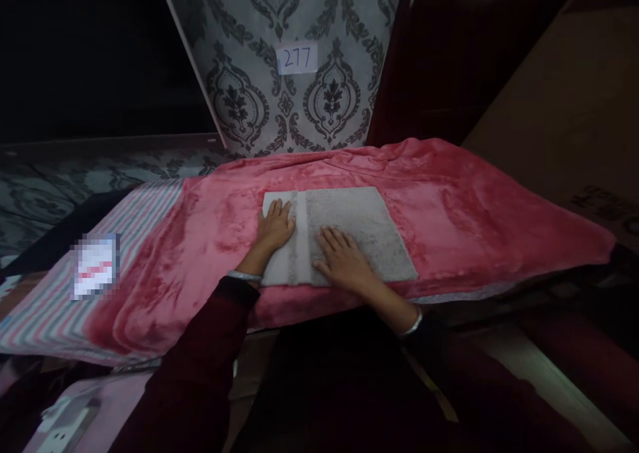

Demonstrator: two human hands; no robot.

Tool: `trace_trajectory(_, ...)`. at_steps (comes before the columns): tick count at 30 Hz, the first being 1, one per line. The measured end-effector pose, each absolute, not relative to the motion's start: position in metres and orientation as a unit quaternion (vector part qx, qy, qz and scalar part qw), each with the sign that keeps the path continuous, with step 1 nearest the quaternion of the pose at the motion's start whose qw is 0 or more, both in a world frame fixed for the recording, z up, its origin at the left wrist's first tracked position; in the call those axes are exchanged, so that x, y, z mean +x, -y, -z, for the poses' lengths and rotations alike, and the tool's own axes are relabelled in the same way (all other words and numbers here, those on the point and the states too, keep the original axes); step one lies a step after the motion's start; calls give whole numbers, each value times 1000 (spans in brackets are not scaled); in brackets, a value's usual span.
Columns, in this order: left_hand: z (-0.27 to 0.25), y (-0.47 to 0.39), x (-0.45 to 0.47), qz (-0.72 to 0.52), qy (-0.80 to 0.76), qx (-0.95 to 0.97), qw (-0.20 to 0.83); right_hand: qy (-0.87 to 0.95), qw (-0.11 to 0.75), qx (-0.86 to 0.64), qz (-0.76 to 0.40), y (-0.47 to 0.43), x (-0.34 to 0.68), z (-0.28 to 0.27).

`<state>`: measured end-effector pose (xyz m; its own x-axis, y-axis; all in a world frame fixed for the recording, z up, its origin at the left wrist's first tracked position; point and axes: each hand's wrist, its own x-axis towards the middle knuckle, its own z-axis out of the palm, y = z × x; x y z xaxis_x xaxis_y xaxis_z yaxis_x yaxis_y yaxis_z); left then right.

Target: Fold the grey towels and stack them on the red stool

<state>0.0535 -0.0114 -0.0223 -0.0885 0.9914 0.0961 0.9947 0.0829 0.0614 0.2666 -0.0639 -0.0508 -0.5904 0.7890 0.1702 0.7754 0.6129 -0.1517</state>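
Note:
A flat grey towel-like cloth (367,220) with a pale stripe near its left side lies spread on a pink plush blanket (479,213). My left hand (275,225) rests flat on the cloth's lighter left part, fingers pointing away from me. On the greyer right part, near the front edge, lies my right hand (344,260), palm down with the fingers stretched out. Neither hand grips anything. A bracelet shows at each wrist.
Striped fabric (144,217) covers the left end, with a blurred paper (94,267) on it. A dark screen (100,60) stands at the back left. A paper marked 277 (297,58) hangs on patterned wallpaper. A large cardboard box (569,114) is at right, a power strip (67,430) lower left.

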Motion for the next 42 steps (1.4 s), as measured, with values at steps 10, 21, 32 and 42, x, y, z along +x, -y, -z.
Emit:
trace_trajectory(10, 27, 8, 50, 92, 731, -677, 11, 786, 174, -590, -66, 42, 410, 86)
trace_trajectory(21, 19, 15, 19, 257, 809, -529, 1, 613, 342, -624, -344, -33, 393, 46)
trace_trajectory(32, 25, 15, -4, 406, 767, -479, -131, 574, 363, -597, -427, -44, 382, 36)
trace_trajectory(42, 22, 21, 2, 327, 780, -525, -93, 610, 302, -653, -332, -56, 377, 36)
